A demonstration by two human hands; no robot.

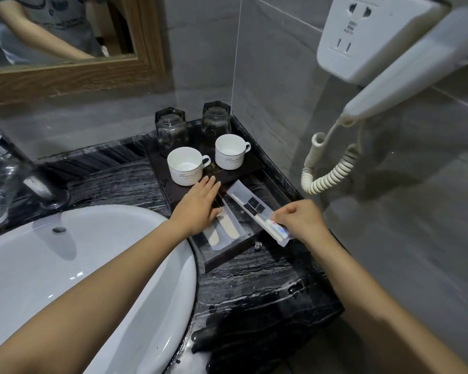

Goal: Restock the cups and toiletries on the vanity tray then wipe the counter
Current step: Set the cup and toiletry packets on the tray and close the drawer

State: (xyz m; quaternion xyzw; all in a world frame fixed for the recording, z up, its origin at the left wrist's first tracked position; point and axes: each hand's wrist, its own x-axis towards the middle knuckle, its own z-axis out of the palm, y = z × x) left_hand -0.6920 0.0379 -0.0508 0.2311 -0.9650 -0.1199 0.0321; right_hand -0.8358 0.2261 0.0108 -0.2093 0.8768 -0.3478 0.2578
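Observation:
A dark vanity tray (229,255) sits on the black marble counter (254,287) in the corner. Two white cups (185,166) (230,151) stand on its raised back part, with two upturned glass tumblers (170,130) (216,120) behind them. My left hand (200,205) lies flat, fingers apart, on clear packets holding combs (229,230) in the tray's lower part. My right hand (299,218) pinches the near end of a clear toothbrush packet (250,209), which lies slanted across the tray's right side.
A white basin (65,265) fills the lower left, with a chrome tap (14,174) behind it. A wall-mounted hair dryer (395,63) with a coiled cord (333,168) hangs at the right. A wood-framed mirror (65,76) is above. The counter's surface is wet.

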